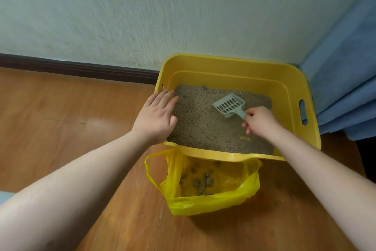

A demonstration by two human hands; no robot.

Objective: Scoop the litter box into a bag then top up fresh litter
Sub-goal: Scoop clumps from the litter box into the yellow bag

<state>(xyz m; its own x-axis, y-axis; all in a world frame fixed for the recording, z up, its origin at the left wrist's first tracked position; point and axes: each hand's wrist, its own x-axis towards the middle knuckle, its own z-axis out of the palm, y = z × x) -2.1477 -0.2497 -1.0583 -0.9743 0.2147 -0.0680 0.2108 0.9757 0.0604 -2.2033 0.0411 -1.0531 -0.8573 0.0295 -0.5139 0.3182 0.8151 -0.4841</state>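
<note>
A yellow litter box point(230, 63) stands on the floor against the wall, with grey-brown litter point(201, 120) spread over its bottom. My left hand point(157, 115) rests flat with straight fingers on the box's left rim. My right hand point(259, 120) grips the handle of a pale slotted scoop point(228, 105), whose head lies on the litter near the middle. In front of the box an open yellow plastic bag point(203, 199) sits on the floor with several dark clumps point(203, 182) inside it.
The wooden floor point(71, 118) stretches left and in front. A pale wall with a dark skirting board point(77, 68) runs behind. A blue curtain point(343, 87) hangs right of the box, touching its right side.
</note>
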